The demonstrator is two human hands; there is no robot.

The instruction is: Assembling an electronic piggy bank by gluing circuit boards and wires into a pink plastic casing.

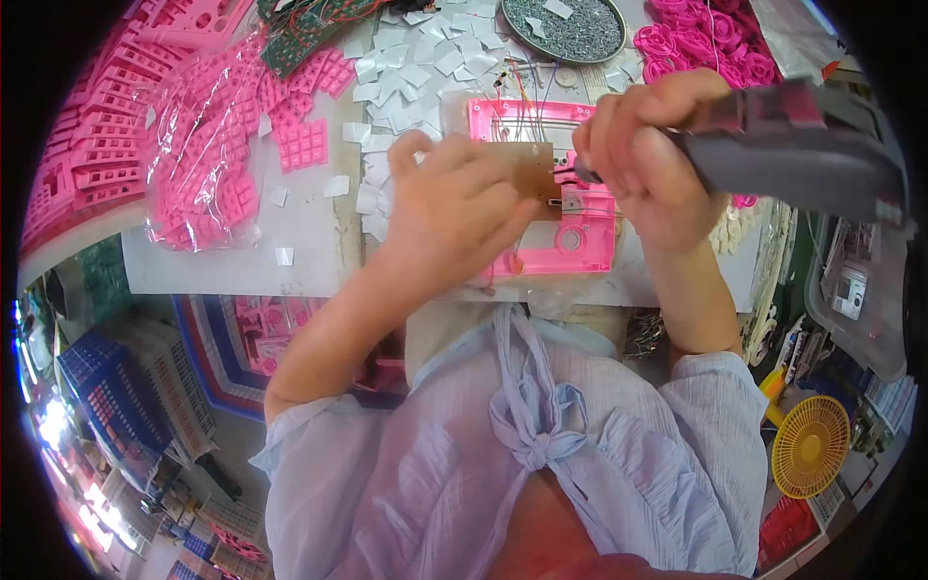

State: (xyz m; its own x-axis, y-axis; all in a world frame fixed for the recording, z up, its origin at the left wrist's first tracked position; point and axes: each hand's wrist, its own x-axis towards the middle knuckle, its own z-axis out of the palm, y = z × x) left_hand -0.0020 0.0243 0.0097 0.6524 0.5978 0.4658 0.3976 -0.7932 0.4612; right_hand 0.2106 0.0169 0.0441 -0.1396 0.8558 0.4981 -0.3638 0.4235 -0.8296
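A pink plastic housing (592, 253) lies face down on the table in front of me, with a brown circuit board (543, 174) set over its middle. My left hand (454, 198) bends over the board's left part, thumb and fingers pressed on it; the fingertips are partly hidden. My right hand (652, 159) is closed around a dark grey electric screwdriver (793, 159) held sideways. Its tip points left at the board's right edge, where the contact is hard to make out. Thin wires (527, 92) run up from the housing.
Pink keypads (208, 145) in clear plastic lie at left, beside stacked pink housings (97, 135). White squares (411, 77) cover the table behind my left hand. A round tray of screws (570, 34) stands at the back, near coiled pink cords (696, 39). A yellow basket (810, 447) sits lower right.
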